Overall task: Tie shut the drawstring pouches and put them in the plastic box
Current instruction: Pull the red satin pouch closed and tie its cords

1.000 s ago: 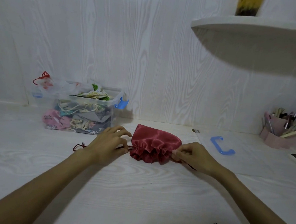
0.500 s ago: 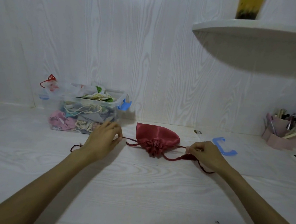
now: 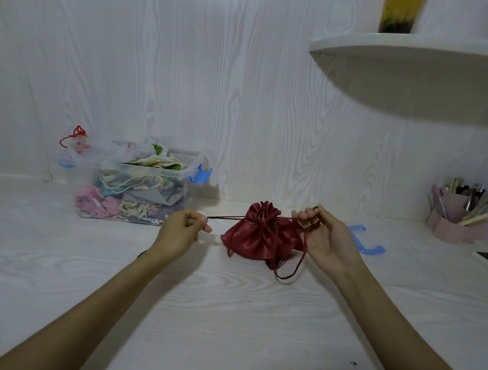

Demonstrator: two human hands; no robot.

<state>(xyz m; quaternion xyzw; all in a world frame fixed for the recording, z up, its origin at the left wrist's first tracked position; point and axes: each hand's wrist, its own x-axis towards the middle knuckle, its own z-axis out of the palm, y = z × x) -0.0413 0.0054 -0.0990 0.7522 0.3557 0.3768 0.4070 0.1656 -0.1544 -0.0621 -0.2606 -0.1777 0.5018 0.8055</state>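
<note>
Both hands pinch cord: left hand (image 3: 180, 232), right hand (image 3: 324, 236).
Pouch (image 3: 262, 235) cinched but unknotted; box (image 3: 138, 189) already holds others.

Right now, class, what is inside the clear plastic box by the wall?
The plastic box is piled with cloth pouches: pink, grey and cream ones with cords, some rising above the rim. What lies beneath or behind that pile is covered.

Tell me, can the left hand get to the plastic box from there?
Probably yes. The left hand pinches the cord just in front of the plastic box, with only bare table between; it would have to let go first.
</note>
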